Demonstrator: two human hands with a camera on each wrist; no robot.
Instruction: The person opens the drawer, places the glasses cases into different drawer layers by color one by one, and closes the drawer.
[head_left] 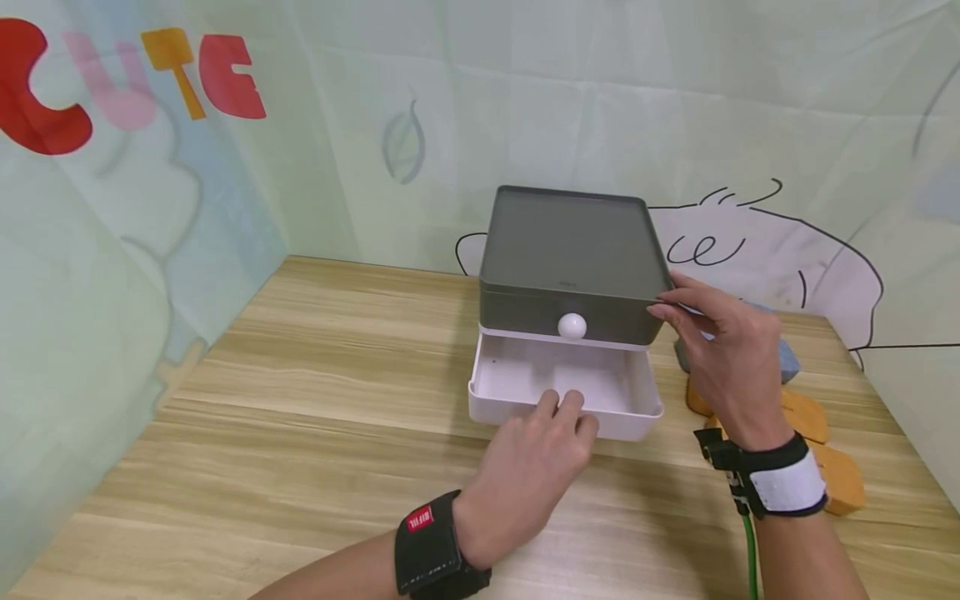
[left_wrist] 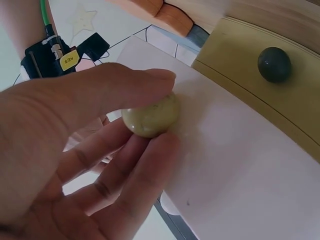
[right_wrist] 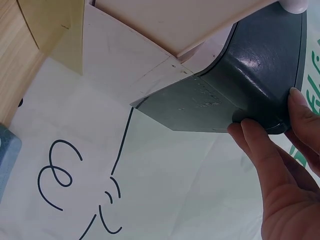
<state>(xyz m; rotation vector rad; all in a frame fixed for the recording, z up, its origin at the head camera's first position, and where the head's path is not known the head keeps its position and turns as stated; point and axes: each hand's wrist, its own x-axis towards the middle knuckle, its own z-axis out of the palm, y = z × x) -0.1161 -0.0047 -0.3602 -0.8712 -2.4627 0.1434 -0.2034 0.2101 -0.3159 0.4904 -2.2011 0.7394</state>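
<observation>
A small desktop drawer cabinet (head_left: pixel 566 242) stands against the back wall, its dark grey top tier bearing a white knob (head_left: pixel 572 326). Below that, the white drawer (head_left: pixel 495 408) is pulled out, and no contents show inside. My left hand (head_left: pixel 528 475) is at the drawer's front; in the left wrist view its thumb and fingers pinch a round olive-yellow knob (left_wrist: pixel 150 120) on the white front. My right hand (head_left: pixel 727 350) grips the cabinet's upper right front corner between thumb and fingers. An olive-yellow lower tier (left_wrist: pixel 235 65) with a dark knob (left_wrist: pixel 274 65) shows in the left wrist view.
Several orange blocks (head_left: pixel 836 475) lie on the wooden table (head_left: pixel 300 417), partly behind my right wrist. A blue block (head_left: pixel 789 362) is beyond them. Printed cloth walls (head_left: pixel 360 125) border the table at back and sides. A green cable (head_left: pixel 752 550) runs from the right wrist strap.
</observation>
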